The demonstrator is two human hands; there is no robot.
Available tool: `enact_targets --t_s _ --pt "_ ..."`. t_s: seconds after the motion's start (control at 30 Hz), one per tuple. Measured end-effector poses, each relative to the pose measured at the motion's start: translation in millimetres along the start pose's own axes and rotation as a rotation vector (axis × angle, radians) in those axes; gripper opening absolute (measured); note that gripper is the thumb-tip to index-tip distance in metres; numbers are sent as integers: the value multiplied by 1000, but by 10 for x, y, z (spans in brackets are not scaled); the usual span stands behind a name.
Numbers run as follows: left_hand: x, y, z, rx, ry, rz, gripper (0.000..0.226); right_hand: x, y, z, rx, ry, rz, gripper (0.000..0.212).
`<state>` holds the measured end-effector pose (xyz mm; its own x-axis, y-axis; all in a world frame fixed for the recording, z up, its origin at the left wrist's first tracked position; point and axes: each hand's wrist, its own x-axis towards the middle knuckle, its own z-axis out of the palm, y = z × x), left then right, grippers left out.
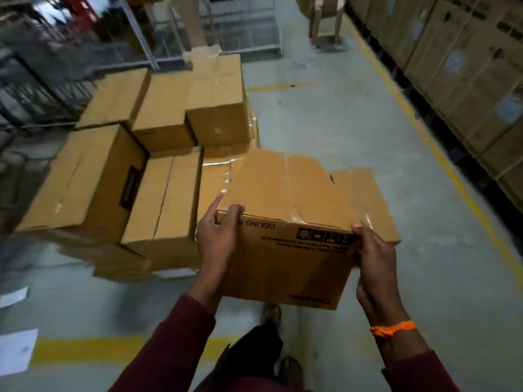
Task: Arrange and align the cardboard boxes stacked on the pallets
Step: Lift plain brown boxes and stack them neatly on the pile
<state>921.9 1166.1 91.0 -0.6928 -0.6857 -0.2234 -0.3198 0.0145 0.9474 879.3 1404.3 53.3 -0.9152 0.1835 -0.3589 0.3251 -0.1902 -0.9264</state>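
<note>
A brown cardboard box (294, 210) printed with upside-down text is held in the air in front of me, over the floor. My left hand (218, 236) grips its near left corner, fingers curled over the top edge. My right hand (373, 258) grips the near right corner, thumb on the top edge. To the left stands an uneven stack of cardboard boxes (158, 154); the taller ones sit at the back and far left. Whatever they stand on is hidden.
A wall of large stacked cartons (464, 66) runs along the right, behind a yellow floor line (441, 162). Metal racks (42, 80) and a wire cage (243, 29) stand behind the stack. Papers (15, 355) lie on the floor at left. My feet (271, 312) are below the box.
</note>
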Motion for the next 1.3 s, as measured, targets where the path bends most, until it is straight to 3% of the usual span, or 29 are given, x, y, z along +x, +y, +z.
enact_targets --t_s 0.13,0.33,0.47,0.67,0.83,1.03,1.3 --pt "-23 -262 -719 -152 120 -45 50 -326 42 525 -85 -153 -33 30" --pt "361 -482 -1804 -345 204 -116 47 -895 49 1548 -276 -369 -129 24" --pt "841 -556 -2611 -390 217 -58 43 -1171 219 2411 -302 -402 -161 32" --pt "1723 -729 -3565 -355 196 19 63 -1423 719 3499 -262 -392 -72 37" --pt "2368 -852 -3856 -330 135 -6 57 -1329 886 4103 -204 -366 -4 32" --pt "3272 -1081 -3847 -339 121 -24 55 -663 1269 4774 -260 -386 5 41" --pt "4117 -1460 -3906 -156 18 -206 63 -206 1831 5318 -347 -326 121 47"
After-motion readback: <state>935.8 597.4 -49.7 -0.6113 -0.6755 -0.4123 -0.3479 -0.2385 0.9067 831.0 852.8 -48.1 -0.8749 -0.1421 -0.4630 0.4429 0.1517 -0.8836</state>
